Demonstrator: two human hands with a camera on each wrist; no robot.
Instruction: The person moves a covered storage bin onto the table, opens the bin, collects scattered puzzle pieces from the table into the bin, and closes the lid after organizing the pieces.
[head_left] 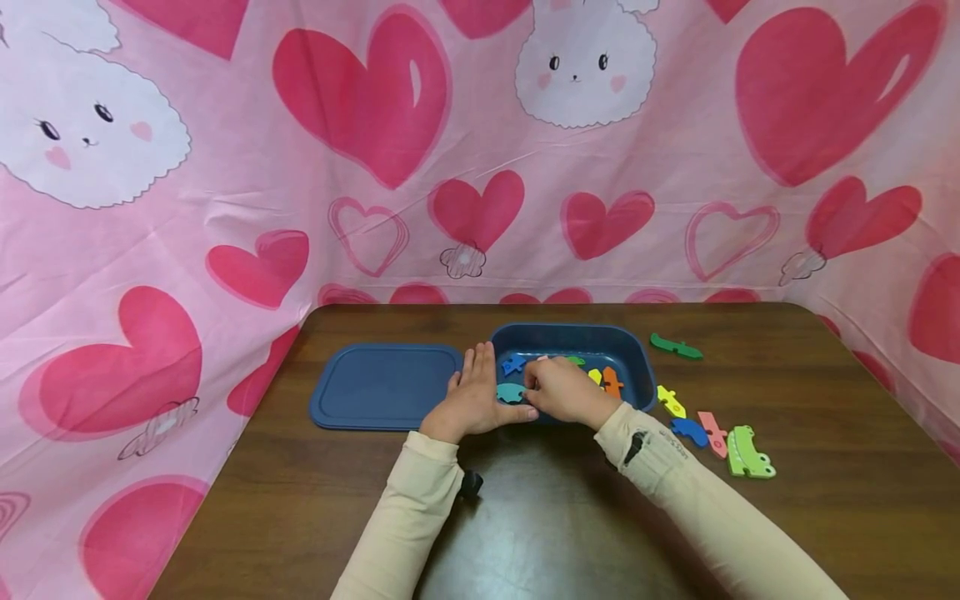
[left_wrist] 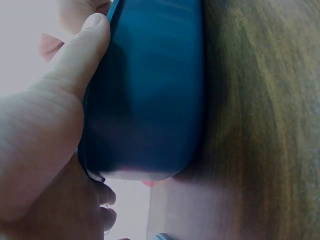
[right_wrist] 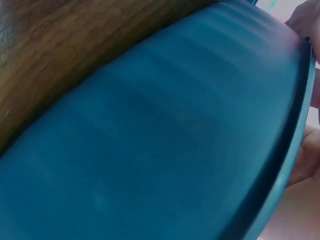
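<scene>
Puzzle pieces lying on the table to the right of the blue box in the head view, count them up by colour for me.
Dark green piece: 1
Yellow piece: 1
Blue piece: 1
Pink piece: 1
Light green piece: 1
Total: 5

The left hand (head_left: 471,402) obstructs the left end of the blue box (head_left: 581,340); the right hand (head_left: 566,392) and its sleeve (head_left: 663,462) bar the front rim. Passage lies over the back rim. Puzzle pieces (head_left: 688,432) crowd beyond its right end, the blue lid (head_left: 386,387) beyond its left.
</scene>
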